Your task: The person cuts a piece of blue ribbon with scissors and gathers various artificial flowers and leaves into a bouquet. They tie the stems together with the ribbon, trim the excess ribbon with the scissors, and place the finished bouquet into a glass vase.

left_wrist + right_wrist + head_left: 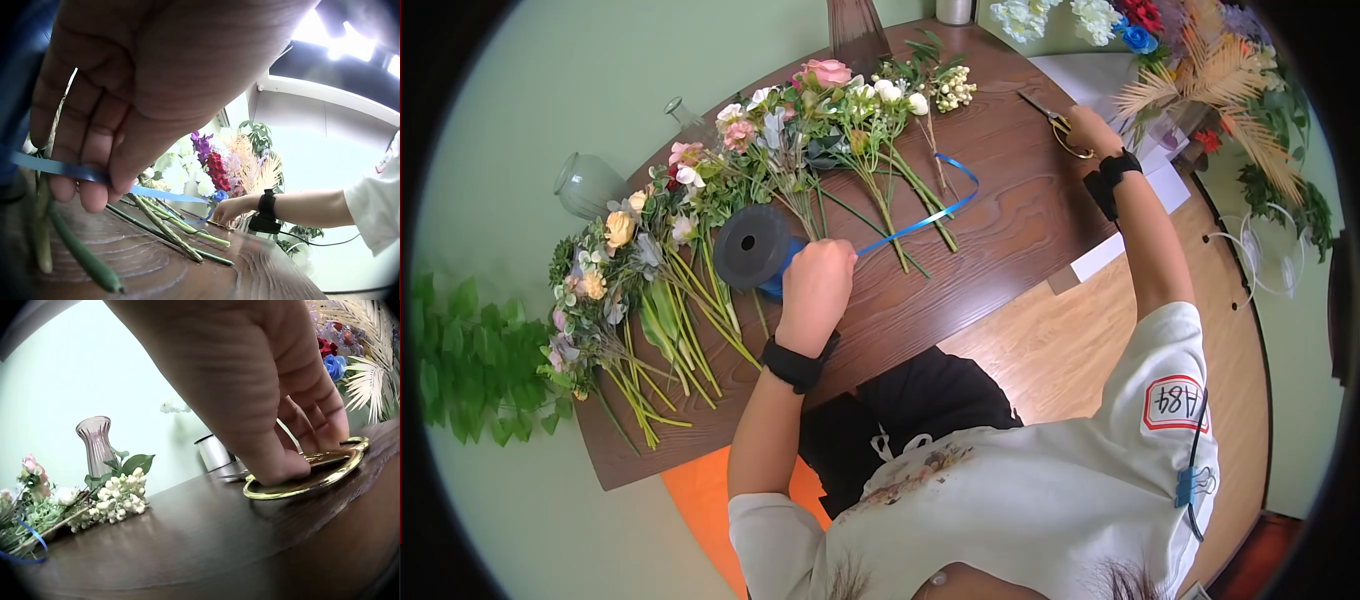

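Observation:
My left hand (pixel 815 285) is over the front of the table beside a dark spool (pixel 743 258) wound with blue ribbon. Its thumb and fingers pinch the blue ribbon (pixel 930 217), seen in the left wrist view too. The ribbon's loose end curves right and back across the cut stems. On the right side of the table, my right hand (pixel 1092 132) holds gold-handled scissors (pixel 312 481) by the loops, thumb at the near loop and fingers at the far one. The blades point away to the back left, low over the tabletop.
Artificial flowers (pixel 770 130) lie in a row along the table's back and left, stems toward me. A greenish glass vase (pixel 590 187) and a tall ribbed vase (pixel 857 32) stand behind them. More flowers and dried palm leaves (pixel 1225 75) are at the far right.

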Motion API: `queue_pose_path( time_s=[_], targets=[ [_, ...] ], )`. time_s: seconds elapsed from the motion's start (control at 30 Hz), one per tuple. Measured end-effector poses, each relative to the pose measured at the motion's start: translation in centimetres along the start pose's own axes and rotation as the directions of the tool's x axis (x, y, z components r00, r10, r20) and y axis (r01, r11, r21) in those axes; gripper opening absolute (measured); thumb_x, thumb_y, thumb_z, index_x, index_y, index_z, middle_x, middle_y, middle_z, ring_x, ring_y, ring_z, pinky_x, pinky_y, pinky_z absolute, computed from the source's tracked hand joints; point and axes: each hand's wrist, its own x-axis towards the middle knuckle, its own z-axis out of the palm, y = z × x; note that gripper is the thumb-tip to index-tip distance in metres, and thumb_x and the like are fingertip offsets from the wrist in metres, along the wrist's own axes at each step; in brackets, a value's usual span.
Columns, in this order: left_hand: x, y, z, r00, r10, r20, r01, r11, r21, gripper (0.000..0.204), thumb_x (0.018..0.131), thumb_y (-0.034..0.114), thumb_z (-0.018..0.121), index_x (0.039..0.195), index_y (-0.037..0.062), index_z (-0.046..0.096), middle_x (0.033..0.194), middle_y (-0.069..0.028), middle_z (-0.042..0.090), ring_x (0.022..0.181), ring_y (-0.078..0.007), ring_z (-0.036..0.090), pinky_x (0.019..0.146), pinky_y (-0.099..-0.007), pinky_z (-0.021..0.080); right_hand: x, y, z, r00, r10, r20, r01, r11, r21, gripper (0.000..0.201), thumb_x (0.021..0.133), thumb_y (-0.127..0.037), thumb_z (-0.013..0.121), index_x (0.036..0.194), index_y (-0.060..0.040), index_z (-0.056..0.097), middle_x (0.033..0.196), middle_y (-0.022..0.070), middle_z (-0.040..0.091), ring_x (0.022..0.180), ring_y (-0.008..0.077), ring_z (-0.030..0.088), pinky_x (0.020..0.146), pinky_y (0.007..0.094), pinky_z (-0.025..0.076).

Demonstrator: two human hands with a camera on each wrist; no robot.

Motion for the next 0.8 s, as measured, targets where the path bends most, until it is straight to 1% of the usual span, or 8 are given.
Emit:
queue_pose_path(
  time_s=[0.2,0.23,0.33,0.43,0.53,0.6,0.67,0.8],
  targets=[
    [-0.2,0.0,0.1,1.000,-0.007,-0.018,0.006,0.999,-0.044,0.011,0.073,0.009,0.054,0.070,0.0003,0.059,0.066,-0.0167,0.056,0.063,-0.0326,0.054,0.057,-0.0374,0.043,1.6,2.1,2.3,0.998,0.063,-0.011,-0.061,0.985,0.162,0.023,0.065,-0.012,0.054,0.075,0.0084,0.058,0.068,0.0261,0.056,0.066,0.0337,0.058,0.061,0.0368,0.046],
    [-0.3,-0.1,0.1,1.000,-0.014,-0.020,0.013,0.999,-0.045,0.011,0.073,0.009,0.054,0.070,0.0003,0.059,0.066,-0.0167,0.056,0.063,-0.0326,0.054,0.057,-0.0374,0.043,0.3,1.3,0.6,0.989,0.139,0.054,-0.149,0.941,0.304,0.026,0.069,-0.017,0.055,0.069,0.0085,0.057,0.057,0.0202,0.054,0.056,0.0253,0.058,0.053,0.0341,0.045],
    [-0.1,-0.5,0.1,1.000,0.006,-0.024,-0.008,0.996,-0.088,0.011,0.073,0.009,0.054,0.068,0.0001,0.058,0.062,-0.0168,0.055,0.061,-0.0325,0.054,0.055,-0.0371,0.043,-2.3,1.0,-0.5,0.993,0.115,-0.027,-0.084,0.852,0.517,0.024,0.072,-0.022,0.053,0.070,0.0016,0.055,0.051,0.0049,0.049,0.048,0.0142,0.050,0.045,0.0277,0.038],
    [-0.2,-0.8,0.2,0.999,-0.040,0.035,0.044,0.993,-0.114,0.015,0.075,0.012,0.053,0.067,0.0005,0.057,0.067,-0.0182,0.055,0.064,-0.0347,0.055,0.057,-0.0411,0.044,-10.6,-3.8,-4.0,0.984,-0.157,0.083,-0.028,0.324,0.946,0.040,0.075,-0.042,0.054,0.089,-0.0043,0.049,0.063,-0.0036,0.045,0.050,0.0053,0.042,0.043,0.0195,0.033],
    [-0.1,-1.0,0.4,0.999,-0.030,0.035,0.035,0.988,-0.149,0.015,0.074,0.013,0.054,0.067,0.0005,0.058,0.066,-0.0188,0.055,0.063,-0.0352,0.055,0.057,-0.0412,0.044,-18.9,-9.7,-3.7,0.900,-0.434,0.029,-0.096,-0.134,0.986,0.063,0.072,-0.062,0.044,0.097,-0.0045,0.044,0.077,-0.0011,0.045,0.056,0.0052,0.040,0.046,0.0178,0.034],
    [-0.2,-1.1,0.6,0.999,-0.041,0.032,0.046,0.984,-0.174,0.015,0.073,0.013,0.054,0.067,0.0000,0.059,0.065,-0.0191,0.055,0.063,-0.0353,0.055,0.057,-0.0410,0.044,-22.4,-12.9,-2.7,0.826,-0.552,0.111,-0.327,-0.309,0.893,0.069,0.072,-0.066,0.038,0.103,-0.0039,0.041,0.081,0.0016,0.043,0.060,0.0069,0.041,0.051,0.0184,0.036],
    [-0.3,-1.1,0.6,0.998,-0.043,0.037,0.049,0.980,-0.193,0.014,0.073,0.012,0.054,0.067,-0.0002,0.059,0.064,-0.0190,0.055,0.062,-0.0351,0.055,0.057,-0.0405,0.044,-24.5,-14.8,-1.5,0.742,-0.662,0.107,-0.337,-0.229,0.913,0.072,0.072,-0.067,0.035,0.106,-0.0025,0.040,0.082,0.0026,0.043,0.062,0.0078,0.042,0.054,0.0193,0.037],
    [-0.7,-1.1,0.6,0.999,-0.015,0.043,0.026,0.957,-0.288,0.012,0.071,0.009,0.053,0.068,-0.0004,0.059,0.062,-0.0165,0.056,0.059,-0.0323,0.055,0.057,-0.0379,0.045,-26.0,-18.9,-2.7,0.730,-0.668,0.145,-0.285,-0.105,0.953,0.064,0.079,-0.059,0.034,0.103,0.0005,0.039,0.078,0.0019,0.042,0.059,0.0075,0.043,0.053,0.0202,0.039]
  ],
)
